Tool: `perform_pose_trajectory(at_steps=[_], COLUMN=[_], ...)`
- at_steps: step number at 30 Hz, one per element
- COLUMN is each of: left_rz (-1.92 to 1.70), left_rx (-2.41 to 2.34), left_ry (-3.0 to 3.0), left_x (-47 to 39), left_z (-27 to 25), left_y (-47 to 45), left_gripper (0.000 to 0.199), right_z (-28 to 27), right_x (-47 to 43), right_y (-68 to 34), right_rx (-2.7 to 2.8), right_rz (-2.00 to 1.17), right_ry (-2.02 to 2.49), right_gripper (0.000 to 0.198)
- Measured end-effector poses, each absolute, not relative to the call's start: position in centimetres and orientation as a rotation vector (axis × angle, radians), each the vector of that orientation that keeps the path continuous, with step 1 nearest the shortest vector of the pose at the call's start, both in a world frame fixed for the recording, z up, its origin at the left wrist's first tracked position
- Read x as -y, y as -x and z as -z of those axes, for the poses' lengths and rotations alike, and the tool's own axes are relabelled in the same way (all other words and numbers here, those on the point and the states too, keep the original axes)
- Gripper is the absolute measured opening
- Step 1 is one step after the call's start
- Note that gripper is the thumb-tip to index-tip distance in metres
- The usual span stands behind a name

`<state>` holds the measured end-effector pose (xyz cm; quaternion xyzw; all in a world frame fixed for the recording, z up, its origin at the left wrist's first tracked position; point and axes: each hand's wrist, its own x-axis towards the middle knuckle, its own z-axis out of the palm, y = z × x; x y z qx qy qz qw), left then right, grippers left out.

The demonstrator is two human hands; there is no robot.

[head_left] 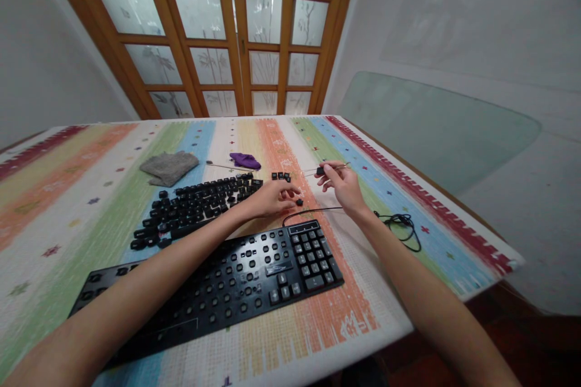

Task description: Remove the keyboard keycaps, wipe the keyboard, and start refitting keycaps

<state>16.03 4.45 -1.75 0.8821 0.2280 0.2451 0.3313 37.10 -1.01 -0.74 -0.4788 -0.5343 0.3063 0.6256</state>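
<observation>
My right hand (341, 186) is raised over the orange and white stripes, its fingers closed on a small black keycap (321, 170). A thin, stick-like tool passes through the same hand; its exact kind is unclear. Lower and to the left, my left hand (276, 197) hovers at the table with loosely bent, parted fingers. Just beyond its fingertips lies a single black keycap (299, 202). Several other keycaps (281, 176) sit in a small group behind that hand. Under my left forearm is the black keyboard (245, 320), mostly stripped of caps, with its number pad keys still on.
Many loose black keycaps (190, 208) are laid out left of my hand. Behind them are a grey cloth (169, 167), a purple cloth (245, 161) and a thin dark-tipped stick (222, 165). A coiled cable (403, 224) lies right, on the striped tablecloth (86, 224).
</observation>
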Motion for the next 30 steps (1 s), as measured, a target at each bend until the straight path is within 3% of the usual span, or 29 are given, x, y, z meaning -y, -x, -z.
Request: perform_pose_trajectory(at_steps=[7, 14, 30], left_rz=[-0.484, -0.449, -0.763], left_rx=[-0.402, -0.417, -0.678], left_ry=[-2.735, -2.806, -2.73], left_x=[-5.1, -6.1, -8.2], left_z=[1.7, 2.1, 3.3], left_y=[-18.0, -18.0, -18.0], left_gripper=[0.02, 0.02, 0.013], right_z=[0.6, 0.4, 0.2], right_x=[1.1, 1.2, 1.0], right_y=[-37.3, -37.5, -37.9], right_rx=[1.181, 1.146, 1.116], right_rz=[-0.644, -0.622, -0.567], right_ry=[1.093, 1.084, 1.058], right_gripper=[0.04, 0.041, 0.033])
